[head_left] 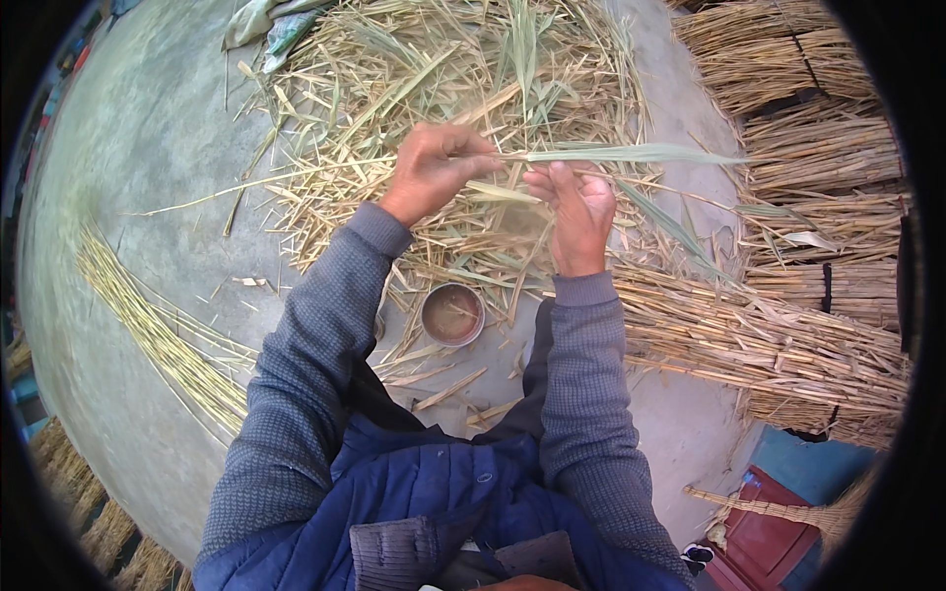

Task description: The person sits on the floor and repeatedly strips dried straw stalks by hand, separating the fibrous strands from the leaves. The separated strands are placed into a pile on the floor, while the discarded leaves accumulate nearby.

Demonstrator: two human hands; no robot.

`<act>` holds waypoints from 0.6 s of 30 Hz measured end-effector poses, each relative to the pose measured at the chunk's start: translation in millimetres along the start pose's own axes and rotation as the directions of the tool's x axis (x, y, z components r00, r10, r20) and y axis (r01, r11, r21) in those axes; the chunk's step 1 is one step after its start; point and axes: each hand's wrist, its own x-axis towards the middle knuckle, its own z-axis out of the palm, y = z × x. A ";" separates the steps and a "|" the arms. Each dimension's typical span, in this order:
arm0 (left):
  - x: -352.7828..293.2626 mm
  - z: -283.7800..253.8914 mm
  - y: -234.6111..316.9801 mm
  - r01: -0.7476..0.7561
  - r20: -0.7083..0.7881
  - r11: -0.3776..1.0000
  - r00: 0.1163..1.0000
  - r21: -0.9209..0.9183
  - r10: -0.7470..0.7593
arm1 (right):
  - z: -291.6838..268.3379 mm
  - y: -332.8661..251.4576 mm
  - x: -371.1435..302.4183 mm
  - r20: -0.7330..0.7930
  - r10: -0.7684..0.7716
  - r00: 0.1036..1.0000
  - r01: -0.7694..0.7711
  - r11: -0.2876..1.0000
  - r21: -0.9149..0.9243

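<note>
In front of me, both hands are raised over a heap of cut straw. My left hand (pixel 430 171) is closed, thumb and fingers pinching a thin reed stalk (pixel 258 181) whose yellowish end sticks out far to the left. A long pale-green leaf (pixel 631 154) stretches right from near its fingertips. My right hand (pixel 578 212) is beside it, palm turned up, thumb and fingers closed around the stalk just under the leaf. Other leaf blades hang toward the lower right. The exact grip between the right fingers is partly hidden.
Leaf and straw scraps (pixel 463 74) spread ahead. A metal bowl (pixel 452 314) of brownish liquid stands between my legs. Peeled greenish stalks (pixel 163 320) lie left on the concrete floor (pixel 128 148). An unpeeled reed bundle (pixel 759 335) and tied bundles (pixel 823 148) are right; a red plastic piece (pixel 764 537) is lower right.
</note>
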 end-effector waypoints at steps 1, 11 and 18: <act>1.2 -2.6 0.7 -0.052 -0.010 0.998 0.999 -0.041 0.051 | -2.2 0.3 0.9 -0.034 0.006 0.999 -0.006 1.000 0.003; 13.3 -60.9 -31.1 -0.027 -0.398 0.876 0.897 -0.481 -0.191 | -23.7 3.7 7.8 -0.105 0.020 0.994 -0.018 1.000 0.019; 7.6 -92.9 -53.2 0.186 -0.259 0.542 0.964 0.819 0.062 | -27.6 -4.8 9.3 -0.015 0.055 0.998 -0.055 0.998 0.007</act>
